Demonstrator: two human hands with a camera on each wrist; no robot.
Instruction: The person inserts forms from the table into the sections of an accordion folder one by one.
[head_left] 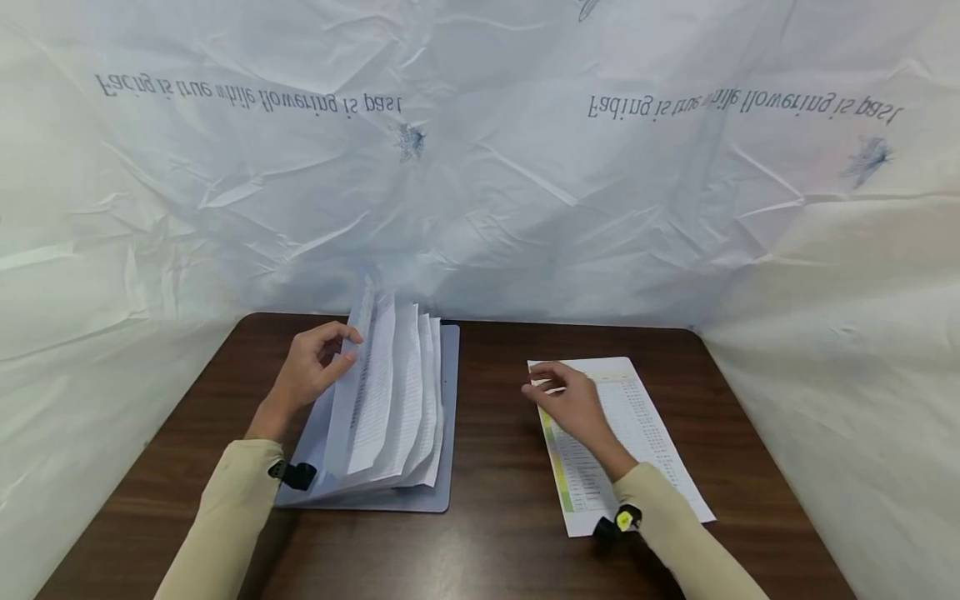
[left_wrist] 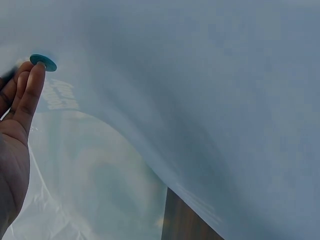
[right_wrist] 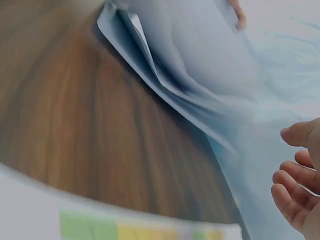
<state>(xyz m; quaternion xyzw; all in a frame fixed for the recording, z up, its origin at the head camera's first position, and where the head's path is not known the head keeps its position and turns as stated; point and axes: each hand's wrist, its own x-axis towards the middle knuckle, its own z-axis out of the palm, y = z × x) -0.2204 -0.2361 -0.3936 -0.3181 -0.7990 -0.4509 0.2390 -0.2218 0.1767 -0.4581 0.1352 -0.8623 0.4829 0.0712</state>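
On the left side of the table lies a pale blue document folder (head_left: 449, 417), opened upward, with several printed papers (head_left: 405, 400) fanned between its leaves. My left hand (head_left: 309, 365) pinches the raised blue cover (head_left: 343, 408) near its upper edge, thumb in front of the fingers. A round teal button (left_wrist: 43, 62) shows at the fingertips in the left wrist view. Over the upper left part of a printed sheet (head_left: 637, 417) with a coloured column, my right hand (head_left: 572, 402) is held with fingers loosely bent and nothing in them.
Both things lie on a dark brown wooden table (head_left: 487, 467) with rounded far corners. White plastic sheeting (head_left: 487, 208) with printed words hangs behind it and along both sides. A strip of bare wood separates the folder from the printed sheet.
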